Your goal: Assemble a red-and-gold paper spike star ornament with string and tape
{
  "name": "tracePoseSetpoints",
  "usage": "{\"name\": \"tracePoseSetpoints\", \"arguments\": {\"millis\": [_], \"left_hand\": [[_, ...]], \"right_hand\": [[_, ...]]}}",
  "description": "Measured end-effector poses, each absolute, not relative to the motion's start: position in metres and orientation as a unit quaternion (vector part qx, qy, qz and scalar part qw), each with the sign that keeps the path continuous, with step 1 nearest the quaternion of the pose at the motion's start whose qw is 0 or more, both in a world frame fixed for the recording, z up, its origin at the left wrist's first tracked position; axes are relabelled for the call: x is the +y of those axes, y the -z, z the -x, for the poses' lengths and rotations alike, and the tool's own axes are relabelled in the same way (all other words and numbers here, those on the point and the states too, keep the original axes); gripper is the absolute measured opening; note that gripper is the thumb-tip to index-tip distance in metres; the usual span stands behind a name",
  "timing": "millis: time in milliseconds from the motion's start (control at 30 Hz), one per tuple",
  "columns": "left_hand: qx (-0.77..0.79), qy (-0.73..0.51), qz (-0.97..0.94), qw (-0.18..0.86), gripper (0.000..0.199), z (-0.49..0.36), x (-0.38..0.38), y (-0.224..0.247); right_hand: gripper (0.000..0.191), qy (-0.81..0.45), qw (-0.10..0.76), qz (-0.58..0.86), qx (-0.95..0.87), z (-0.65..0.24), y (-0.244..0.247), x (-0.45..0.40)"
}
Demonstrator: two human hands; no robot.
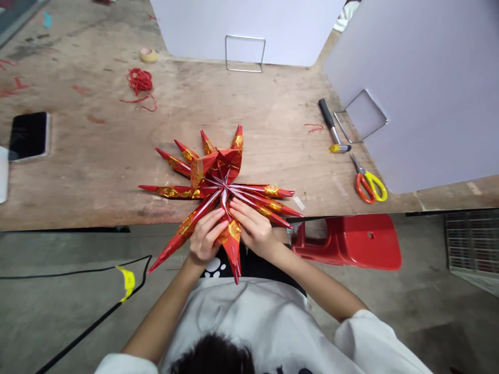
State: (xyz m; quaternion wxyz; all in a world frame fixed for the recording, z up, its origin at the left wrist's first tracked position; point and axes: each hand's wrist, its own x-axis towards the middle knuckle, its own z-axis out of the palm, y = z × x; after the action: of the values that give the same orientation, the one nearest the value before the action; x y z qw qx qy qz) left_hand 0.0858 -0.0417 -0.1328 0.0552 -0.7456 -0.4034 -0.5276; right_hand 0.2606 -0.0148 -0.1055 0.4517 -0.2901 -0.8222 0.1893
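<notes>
A red and gold folded paper star point(177, 191) with several pointed arms lies at the front edge of the wooden table, its lower points reaching out over the edge. White folds meet at its centre. My left hand point(206, 236) grips the left side of the lowest arm, fingers bent. On the other side of that same arm, my right hand point(252, 224) presses with its fingertips close to the centre. The thumbs are mostly hidden. Two upper flaps of the star stand up, partly opened.
Scissors point(367, 182) and a small hammer point(332, 126) lie on the wooden table point(273, 114) at the right. Red string point(139, 82), a tape roll point(148, 54) and a phone point(29, 135) are at the left. White panels point(421, 104) stand behind; a red stool point(362, 241) is below.
</notes>
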Motion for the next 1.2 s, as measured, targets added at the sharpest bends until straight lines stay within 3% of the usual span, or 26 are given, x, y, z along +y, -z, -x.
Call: {"name": "tracePoseSetpoints", "arguments": {"millis": [133,333,533,733,967,1100,1200], "left_hand": [[-0.436,0.532,0.722,0.072,0.048,-0.095,-0.04,0.136],[-0.501,0.517,0.694,0.014,0.05,-0.108,-0.045,0.127],[-0.47,0.578,0.665,-0.06,0.034,-0.108,-0.036,0.115],[-0.546,0.626,0.556,-0.028,0.009,-0.112,-0.02,0.111],[-0.651,0.638,0.411,-0.018,0.024,-0.13,-0.007,0.104],[-0.622,0.659,0.423,-0.014,0.029,-0.128,-0.003,0.102],[-0.563,0.68,0.462,-0.078,0.031,-0.123,-0.003,0.105]], "right_hand": [[0.04,-0.214,0.491,0.275,-0.798,-0.257,0.105,-0.013],[0.033,-0.265,0.515,0.303,-0.757,-0.255,0.102,-0.011],[0.027,-0.296,0.508,0.299,-0.752,-0.254,0.095,-0.006],[0.013,-0.36,0.521,0.409,-0.657,-0.244,0.084,-0.003],[0.013,-0.341,0.547,0.471,-0.602,-0.225,0.073,0.001],[0.013,-0.307,0.555,0.474,-0.611,-0.221,0.069,0.001],[0.014,-0.317,0.563,0.469,-0.602,-0.224,0.07,0.005]]}}
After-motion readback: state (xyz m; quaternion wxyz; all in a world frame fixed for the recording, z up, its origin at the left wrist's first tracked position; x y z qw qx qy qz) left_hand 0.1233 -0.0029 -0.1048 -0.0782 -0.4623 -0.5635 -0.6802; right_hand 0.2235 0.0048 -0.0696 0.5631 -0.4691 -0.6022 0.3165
